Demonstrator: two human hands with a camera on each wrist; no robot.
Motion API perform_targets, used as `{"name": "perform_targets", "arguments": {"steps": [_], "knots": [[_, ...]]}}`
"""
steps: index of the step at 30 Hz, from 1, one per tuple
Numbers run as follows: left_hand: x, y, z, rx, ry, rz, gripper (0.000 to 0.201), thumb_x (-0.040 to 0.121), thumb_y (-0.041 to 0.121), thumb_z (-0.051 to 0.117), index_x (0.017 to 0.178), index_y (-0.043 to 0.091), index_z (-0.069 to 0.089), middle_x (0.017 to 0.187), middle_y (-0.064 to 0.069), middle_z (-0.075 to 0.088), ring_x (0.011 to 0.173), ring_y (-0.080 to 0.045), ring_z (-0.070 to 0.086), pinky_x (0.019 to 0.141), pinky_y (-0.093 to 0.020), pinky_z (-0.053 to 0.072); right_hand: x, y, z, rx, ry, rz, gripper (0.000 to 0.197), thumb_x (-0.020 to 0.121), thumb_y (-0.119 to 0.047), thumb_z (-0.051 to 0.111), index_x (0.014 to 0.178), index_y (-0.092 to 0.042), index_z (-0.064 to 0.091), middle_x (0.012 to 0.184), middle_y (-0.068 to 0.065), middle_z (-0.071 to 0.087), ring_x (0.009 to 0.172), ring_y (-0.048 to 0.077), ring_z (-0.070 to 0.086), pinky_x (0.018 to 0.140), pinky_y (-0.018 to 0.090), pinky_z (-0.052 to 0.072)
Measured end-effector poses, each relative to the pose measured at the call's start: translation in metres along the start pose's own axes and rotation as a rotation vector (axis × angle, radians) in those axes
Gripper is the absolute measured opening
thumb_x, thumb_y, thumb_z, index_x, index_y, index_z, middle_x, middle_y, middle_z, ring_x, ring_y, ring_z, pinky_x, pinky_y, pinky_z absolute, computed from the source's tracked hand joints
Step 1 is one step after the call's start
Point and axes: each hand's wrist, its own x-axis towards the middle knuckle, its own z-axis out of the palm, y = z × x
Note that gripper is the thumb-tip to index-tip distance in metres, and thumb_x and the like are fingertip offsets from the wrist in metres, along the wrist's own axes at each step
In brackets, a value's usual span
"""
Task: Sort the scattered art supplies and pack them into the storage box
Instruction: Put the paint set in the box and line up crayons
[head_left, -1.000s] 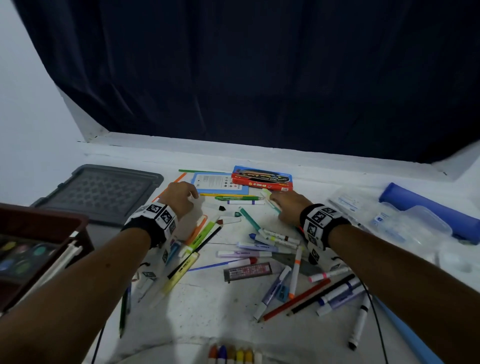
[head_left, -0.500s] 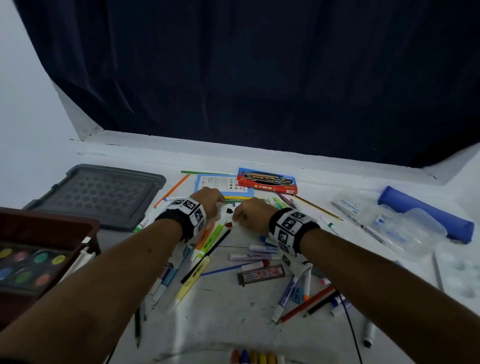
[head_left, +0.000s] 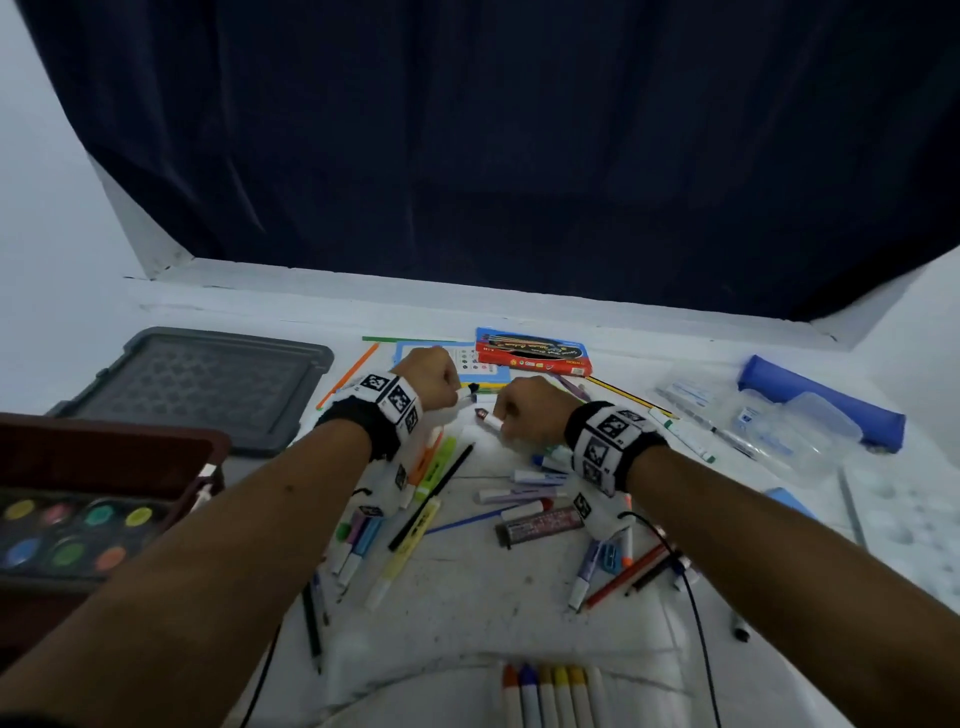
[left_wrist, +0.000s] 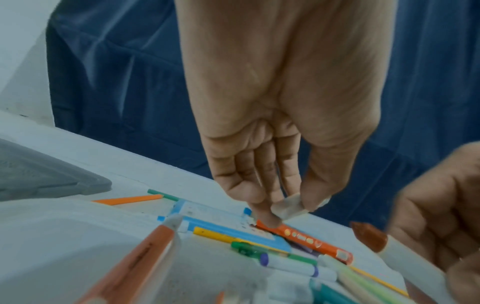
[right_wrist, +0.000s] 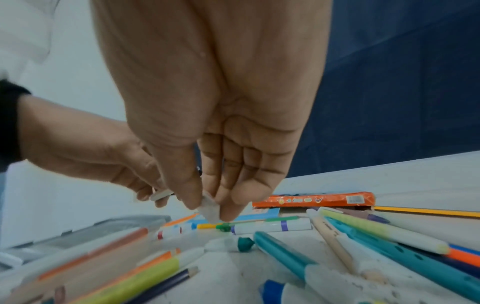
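In the centre of the head view, we pinch a white marker with a black tip (head_left: 467, 391) in our left hand (head_left: 434, 378), fingers curled round it. Just to its right, our right hand (head_left: 530, 410) pinches a white marker with a bare brown-red tip (head_left: 487, 419). The two tips point at each other, apart. Loose pens and pencils (head_left: 436, 483) lie scattered below on the white table (head_left: 467, 597). The dark red storage box (head_left: 104, 457) sits at left, a round-pan watercolour palette (head_left: 67, 535) inside.
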Motion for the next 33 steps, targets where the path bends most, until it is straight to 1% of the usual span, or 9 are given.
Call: {"name": "perform_targets", "arguments": {"steps": [5, 8, 11, 14, 18, 22, 25, 29, 33], "knots": [[-0.029, 0.012, -0.009, -0.278, 0.0, 0.039, 0.015, 0.08, 0.003, 0.07, 0.095, 0.007, 0.07, 0.08, -0.008, 0.071, 0.068, -0.014, 0.066, 0.062, -0.022, 0.05, -0.038, 0.0, -0.005, 0.101, 0.101, 0.046, 0.01, 0.084, -0.013, 0.07, 0.094, -0.012, 0.073, 0.088, -0.002, 0.067, 0.081, 0.015, 0.059, 0.069, 0.024, 0.044], [-0.043, 0.019, -0.006, -0.431, -0.01, 0.067, 0.028, 0.079, 0.003, 0.073, 0.105, 0.01, 0.066, 0.084, -0.008, 0.072, 0.071, -0.018, 0.068, 0.06, -0.022, 0.049, -0.065, 0.003, -0.005, 0.23, 0.196, 0.104, 0.009, 0.08, -0.013, 0.076, 0.088, -0.013, 0.072, 0.075, -0.01, 0.062, 0.07, 0.006, 0.057, 0.065, 0.021, 0.042], [-0.055, 0.023, 0.009, -0.495, -0.028, 0.091, 0.045, 0.078, 0.005, 0.076, 0.121, 0.009, 0.061, 0.085, -0.012, 0.072, 0.081, -0.023, 0.071, 0.068, -0.029, 0.053, -0.094, 0.006, 0.001, 0.333, 0.292, 0.179, 0.016, 0.077, -0.018, 0.081, 0.089, -0.014, 0.072, 0.077, -0.002, 0.067, 0.071, 0.01, 0.059, 0.067, 0.026, 0.044], [-0.069, 0.032, 0.026, -0.495, -0.03, 0.12, 0.035, 0.079, 0.006, 0.076, 0.113, 0.0, 0.068, 0.088, -0.016, 0.073, 0.075, -0.021, 0.071, 0.071, -0.033, 0.057, -0.125, 0.007, 0.013, 0.434, 0.371, 0.231, 0.01, 0.077, -0.018, 0.08, 0.083, -0.014, 0.072, 0.071, 0.003, 0.068, 0.066, 0.012, 0.06, 0.066, 0.028, 0.047], [-0.101, 0.05, 0.045, -0.503, -0.07, 0.146, 0.013, 0.08, 0.009, 0.075, 0.094, 0.009, 0.073, 0.075, -0.007, 0.073, 0.072, -0.021, 0.071, 0.068, -0.029, 0.056, -0.16, 0.015, 0.034, 0.515, 0.349, 0.326, 0.008, 0.079, -0.013, 0.079, 0.082, -0.01, 0.073, 0.073, 0.006, 0.07, 0.066, 0.019, 0.065, 0.066, 0.036, 0.053], [-0.135, 0.059, 0.062, -0.461, -0.116, 0.149, 0.024, 0.08, 0.014, 0.077, 0.101, 0.002, 0.074, 0.086, -0.013, 0.075, 0.08, -0.024, 0.071, 0.073, -0.031, 0.057, -0.197, 0.017, 0.055, 0.617, 0.379, 0.363, 0.008, 0.081, -0.011, 0.078, 0.081, -0.013, 0.07, 0.071, 0.008, 0.069, 0.059, 0.015, 0.062, 0.053, 0.023, 0.047], [-0.161, 0.063, 0.074, -0.473, -0.118, 0.12, 0.02, 0.079, 0.012, 0.078, 0.095, 0.0, 0.075, 0.077, -0.014, 0.074, 0.07, -0.024, 0.072, 0.058, -0.021, 0.053, -0.228, 0.026, 0.072, 0.7, 0.431, 0.39, 0.012, 0.079, -0.013, 0.079, 0.081, -0.016, 0.068, 0.07, 0.007, 0.072, 0.06, 0.015, 0.065, 0.054, 0.024, 0.048], [-0.198, 0.076, 0.095, -0.522, -0.036, 0.017, 0.015, 0.079, 0.011, 0.078, 0.088, 0.001, 0.075, 0.073, -0.011, 0.074, 0.064, -0.018, 0.072, 0.053, -0.018, 0.05, -0.265, 0.046, 0.092, 0.72, 0.41, 0.412, 0.016, 0.077, -0.018, 0.08, 0.089, -0.013, 0.073, 0.068, 0.002, 0.072, 0.058, 0.006, 0.066, 0.055, 0.018, 0.045], [-0.229, 0.096, 0.123, -0.486, 0.03, -0.047, 0.019, 0.083, 0.015, 0.073, 0.099, 0.006, 0.075, 0.083, -0.006, 0.074, 0.076, -0.015, 0.071, 0.07, -0.024, 0.055, -0.295, 0.056, 0.102, 0.712, 0.398, 0.375, 0.016, 0.079, -0.022, 0.079, 0.092, -0.015, 0.074, 0.068, -0.001, 0.072, 0.06, 0.003, 0.065, 0.058, 0.017, 0.045]]}}
